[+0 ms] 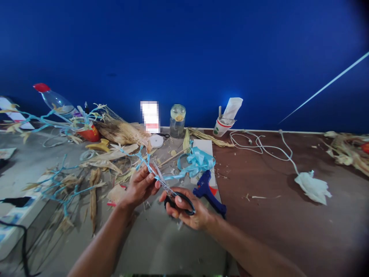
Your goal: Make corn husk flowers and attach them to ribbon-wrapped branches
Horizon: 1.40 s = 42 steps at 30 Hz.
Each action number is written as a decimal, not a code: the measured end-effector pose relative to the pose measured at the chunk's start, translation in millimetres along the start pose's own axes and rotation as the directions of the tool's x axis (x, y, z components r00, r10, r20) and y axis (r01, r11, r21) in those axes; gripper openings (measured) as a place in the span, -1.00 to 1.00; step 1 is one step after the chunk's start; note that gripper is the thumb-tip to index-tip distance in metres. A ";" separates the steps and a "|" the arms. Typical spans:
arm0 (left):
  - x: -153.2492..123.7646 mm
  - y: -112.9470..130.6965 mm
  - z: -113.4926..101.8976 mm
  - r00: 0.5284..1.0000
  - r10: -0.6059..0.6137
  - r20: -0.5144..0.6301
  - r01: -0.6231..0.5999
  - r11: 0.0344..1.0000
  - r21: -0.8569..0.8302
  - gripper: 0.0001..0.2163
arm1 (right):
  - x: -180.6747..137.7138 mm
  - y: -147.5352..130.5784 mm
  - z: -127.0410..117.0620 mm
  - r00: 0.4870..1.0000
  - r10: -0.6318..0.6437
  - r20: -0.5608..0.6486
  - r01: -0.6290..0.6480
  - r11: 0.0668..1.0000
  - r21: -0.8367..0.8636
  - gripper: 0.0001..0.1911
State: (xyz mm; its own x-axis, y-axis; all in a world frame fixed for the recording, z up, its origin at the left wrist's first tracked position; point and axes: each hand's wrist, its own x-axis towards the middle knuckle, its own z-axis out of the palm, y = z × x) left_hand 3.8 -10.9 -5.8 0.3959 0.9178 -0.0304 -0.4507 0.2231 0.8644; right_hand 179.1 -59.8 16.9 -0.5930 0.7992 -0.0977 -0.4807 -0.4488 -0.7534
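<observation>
My left hand (pixel 143 184) pinches the base of a branch wrapped in light blue ribbon (pixel 141 157), its forks pointing up and left. In my right hand (pixel 190 209) is a pair of scissors with black handles (pixel 189 206). The slim metal blades reach up to the wrapped stem beside my left fingertips; whether they touch the ribbon I cannot tell. From that stem a strip of blue ribbon runs right to a loose, looped heap of ribbon (pixel 198 159). Just right of the scissors lies a blue glue gun (pixel 210 194).
Dried husks (pixel 121 132) and more blue-wrapped branches (pixel 62 186) crowd the left side. Along the blue wall stand a lit phone (pixel 150 117), a glass jar (pixel 177 122) and a paper cup (pixel 221 127). A white cable (pixel 269 148) and crumpled white plastic (pixel 313 187) lie on the right.
</observation>
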 end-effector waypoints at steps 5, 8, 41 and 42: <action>-1.3 1.9 -5.2 0.999 -0.018 -0.041 0.020 0.998 0.057 -0.78 | -0.3 1.4 -1.1 1.000 0.025 -0.017 -0.025 0.999 -0.020 -0.49; -2.0 4.5 -6.3 1.000 0.000 -0.014 0.001 0.998 0.061 -0.75 | -0.8 3.6 -3.0 0.999 0.015 -0.049 -0.017 0.999 -0.038 -0.50; -1.5 5.9 -9.4 0.993 0.043 0.114 -0.056 0.992 0.117 -0.79 | -3.8 -1.0 -0.9 0.989 0.104 -0.109 -0.137 0.922 -0.363 -0.59; -1.5 6.4 -9.6 0.991 0.041 0.130 -0.056 0.992 0.115 -0.79 | -3.9 -1.5 -0.6 0.988 0.110 -0.110 -0.143 0.920 -0.364 -0.59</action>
State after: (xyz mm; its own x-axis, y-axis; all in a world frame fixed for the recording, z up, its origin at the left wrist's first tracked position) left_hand -7.4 -7.7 -5.0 0.4776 0.8757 0.0707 -0.3769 0.1315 0.9169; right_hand 182.5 -62.0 18.0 -0.5677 0.7840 -0.2512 -0.1220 -0.3818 -0.9162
